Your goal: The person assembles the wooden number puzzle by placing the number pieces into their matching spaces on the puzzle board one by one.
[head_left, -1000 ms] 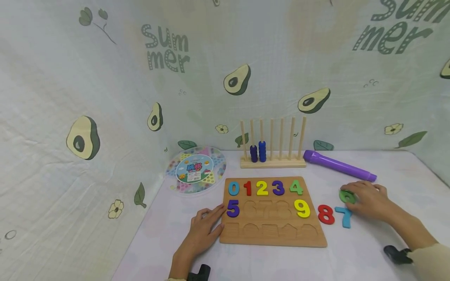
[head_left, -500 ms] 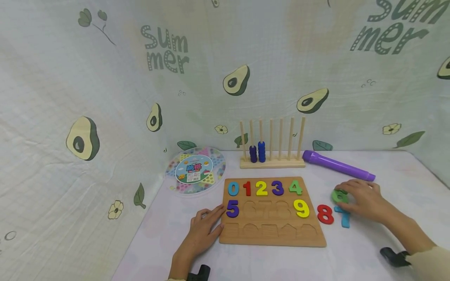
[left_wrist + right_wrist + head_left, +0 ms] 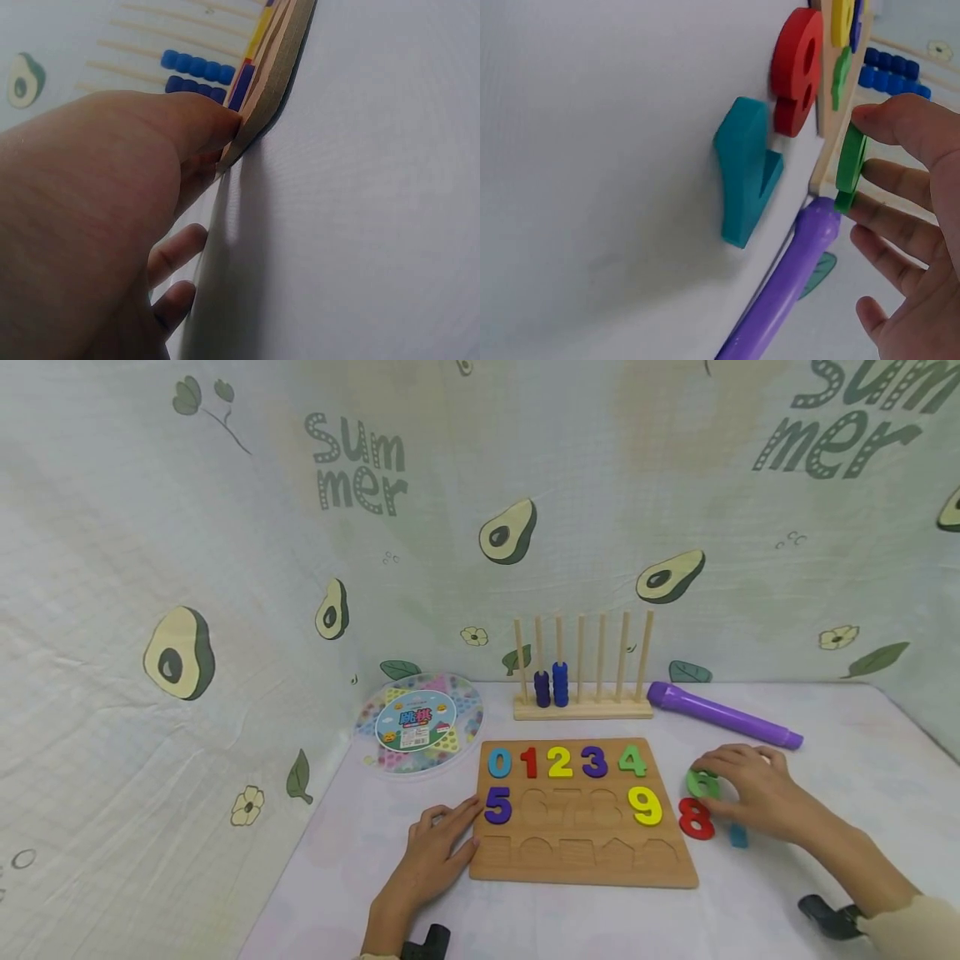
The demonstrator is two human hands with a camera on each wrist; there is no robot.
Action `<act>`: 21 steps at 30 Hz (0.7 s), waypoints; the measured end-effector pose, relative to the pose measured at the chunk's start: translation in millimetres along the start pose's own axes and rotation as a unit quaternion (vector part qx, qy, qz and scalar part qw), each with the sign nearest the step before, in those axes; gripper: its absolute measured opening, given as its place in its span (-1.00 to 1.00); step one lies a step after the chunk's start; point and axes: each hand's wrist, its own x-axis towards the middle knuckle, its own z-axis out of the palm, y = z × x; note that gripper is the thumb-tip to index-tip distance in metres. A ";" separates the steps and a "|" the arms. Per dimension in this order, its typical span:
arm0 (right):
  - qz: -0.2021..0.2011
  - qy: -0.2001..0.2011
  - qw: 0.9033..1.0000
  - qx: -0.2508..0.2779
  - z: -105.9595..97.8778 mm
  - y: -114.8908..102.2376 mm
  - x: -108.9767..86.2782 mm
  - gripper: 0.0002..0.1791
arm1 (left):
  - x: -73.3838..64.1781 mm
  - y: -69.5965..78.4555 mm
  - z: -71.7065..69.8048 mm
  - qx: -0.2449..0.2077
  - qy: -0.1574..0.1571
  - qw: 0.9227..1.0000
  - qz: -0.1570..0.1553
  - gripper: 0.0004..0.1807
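In the head view my right hand [image 3: 765,789] pinches a green number 6 [image 3: 692,785] piece between thumb and fingers, above the table just right of the board. The right wrist view shows that green piece [image 3: 850,161] raised off the table. Below it lie a red number 8 [image 3: 696,819] and a blue number 7 [image 3: 738,836], the latter mostly hidden by my hand. My left hand [image 3: 431,860] rests at the left edge of the wooden number board [image 3: 585,874], its fingers extended and touching the edge. Pieces 0 to 5 and a yellow 9 [image 3: 645,806] sit in the board.
Behind the board stands a wooden peg rack [image 3: 585,711] with blue beads on two pegs. A purple tube [image 3: 723,716] lies to its right. A round clear-covered game box [image 3: 415,722] leans at the back left. Patterned cloth hangs behind.
My right hand has moved left with the green 6, from beyond the blue 7 to near the red 8, and now covers most of the 7. My left hand stays put.
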 end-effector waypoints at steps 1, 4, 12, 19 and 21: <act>-0.003 0.001 1.000 -0.001 -1.1 -1.7 0.3 -0.48 | -0.1 0.2 -0.1 0.000 0.000 1.000 0.000 -0.43; -0.013 0.004 1.000 -0.004 -3.9 -6.5 1.1 -0.50 | -0.8 0.8 -0.5 -0.001 0.000 1.000 -0.001 -0.43; -0.034 0.006 0.999 -0.005 -6.3 -21.2 2.5 -0.51 | -1.1 0.8 -0.4 -0.004 0.004 1.000 0.003 -0.43; -0.060 0.016 0.998 -0.003 -4.2 -34.2 4.7 -0.53 | -1.7 1.0 -1.5 0.001 -0.002 1.000 0.003 -0.43; -0.064 0.017 0.998 -0.001 -2.4 -37.0 4.8 -0.53 | -1.7 1.3 -2.1 0.002 -0.001 1.000 0.005 -0.43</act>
